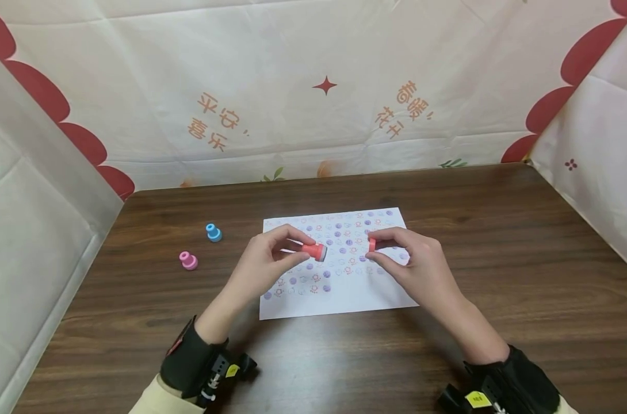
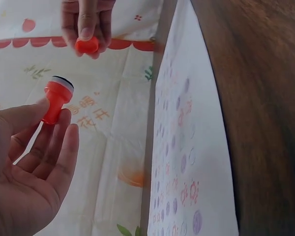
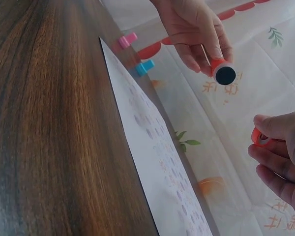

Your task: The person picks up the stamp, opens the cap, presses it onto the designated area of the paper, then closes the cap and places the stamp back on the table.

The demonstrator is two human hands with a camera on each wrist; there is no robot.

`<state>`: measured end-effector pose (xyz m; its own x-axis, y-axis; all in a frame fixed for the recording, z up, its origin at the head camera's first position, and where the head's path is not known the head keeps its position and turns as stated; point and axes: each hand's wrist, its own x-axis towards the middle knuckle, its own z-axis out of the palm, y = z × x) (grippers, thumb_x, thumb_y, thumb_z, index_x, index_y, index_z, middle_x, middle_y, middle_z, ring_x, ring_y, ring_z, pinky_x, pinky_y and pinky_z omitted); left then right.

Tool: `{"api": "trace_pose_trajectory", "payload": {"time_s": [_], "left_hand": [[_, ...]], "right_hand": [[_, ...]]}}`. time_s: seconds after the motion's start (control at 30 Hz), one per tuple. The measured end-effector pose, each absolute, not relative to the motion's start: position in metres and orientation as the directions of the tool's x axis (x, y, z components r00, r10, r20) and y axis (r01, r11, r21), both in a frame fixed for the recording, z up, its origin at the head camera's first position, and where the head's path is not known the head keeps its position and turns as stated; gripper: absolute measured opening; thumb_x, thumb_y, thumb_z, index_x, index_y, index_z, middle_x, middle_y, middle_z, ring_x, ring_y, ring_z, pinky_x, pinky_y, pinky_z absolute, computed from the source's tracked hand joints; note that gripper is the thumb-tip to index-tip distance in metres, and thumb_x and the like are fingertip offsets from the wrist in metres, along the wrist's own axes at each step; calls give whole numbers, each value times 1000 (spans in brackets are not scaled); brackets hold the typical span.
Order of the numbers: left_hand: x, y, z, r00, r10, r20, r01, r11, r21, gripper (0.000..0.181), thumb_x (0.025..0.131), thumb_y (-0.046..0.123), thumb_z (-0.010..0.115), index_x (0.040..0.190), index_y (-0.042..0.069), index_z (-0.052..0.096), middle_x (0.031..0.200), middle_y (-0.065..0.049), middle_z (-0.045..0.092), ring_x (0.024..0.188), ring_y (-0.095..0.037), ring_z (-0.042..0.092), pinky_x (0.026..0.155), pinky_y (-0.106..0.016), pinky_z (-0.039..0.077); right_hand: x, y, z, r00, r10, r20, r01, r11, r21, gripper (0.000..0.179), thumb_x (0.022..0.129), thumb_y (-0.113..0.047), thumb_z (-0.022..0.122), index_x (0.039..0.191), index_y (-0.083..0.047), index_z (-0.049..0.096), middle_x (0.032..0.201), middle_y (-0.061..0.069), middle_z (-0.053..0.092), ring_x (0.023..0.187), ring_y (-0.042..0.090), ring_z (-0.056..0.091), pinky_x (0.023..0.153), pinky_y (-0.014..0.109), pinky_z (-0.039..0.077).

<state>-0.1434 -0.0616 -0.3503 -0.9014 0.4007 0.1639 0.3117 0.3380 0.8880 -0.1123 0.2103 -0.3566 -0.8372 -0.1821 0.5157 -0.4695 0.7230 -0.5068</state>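
My left hand (image 1: 272, 256) pinches a red stamp (image 1: 315, 251) by its handle, over the sheet. The stamp's dark round face (image 3: 225, 75) is bare and points toward the right hand. Between thumb and fingers, my right hand (image 1: 414, 261) holds the small red cap (image 1: 372, 245), apart from the stamp; its hollow side shows in the right wrist view. Beneath both hands lies a white sheet of paper (image 1: 339, 296) printed with rows of small purple, red and pale blue marks. The hands partly cover those rows.
To the left of the paper, a blue stamp (image 1: 213, 233) and a pink stamp (image 1: 188, 260) stand on the brown wooden table (image 1: 137, 299). A white patterned cloth (image 1: 293, 132) hangs behind the table and along its sides.
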Motion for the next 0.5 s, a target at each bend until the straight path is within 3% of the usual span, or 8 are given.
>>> {"api": "trace_pose_trajectory", "payload": {"time_s": [0.17, 0.33, 0.5], "left_hand": [[-143, -49, -353, -891, 413, 186, 369, 424, 827, 18, 88, 6, 75, 105, 11, 71, 104, -2, 73, 95, -15, 71, 85, -32, 60], [-140, -38, -353, -873, 443, 205, 444, 546, 711, 22, 87, 10, 77, 108, 11, 72, 105, -1, 75, 93, -14, 70, 83, -31, 60], [-138, -29, -352, -866, 468, 177, 476, 659, 583, 25, 88, 15, 76, 112, 13, 68, 108, 0, 75, 93, -14, 72, 84, -30, 59]], "right_hand": [[-112, 212, -357, -846, -175, 504, -456, 728, -512, 36, 74, -10, 87, 107, -9, 74, 95, 2, 77, 86, 14, 72, 77, 5, 46], [-112, 214, -357, -848, -177, 500, -456, 725, -516, 35, 74, -9, 87, 107, -9, 74, 95, 1, 77, 86, 15, 72, 77, 4, 45], [-112, 214, -358, -847, -182, 499, -456, 730, -509, 35, 74, -9, 87, 106, -9, 73, 95, 1, 78, 86, 14, 73, 77, 12, 52]]}}
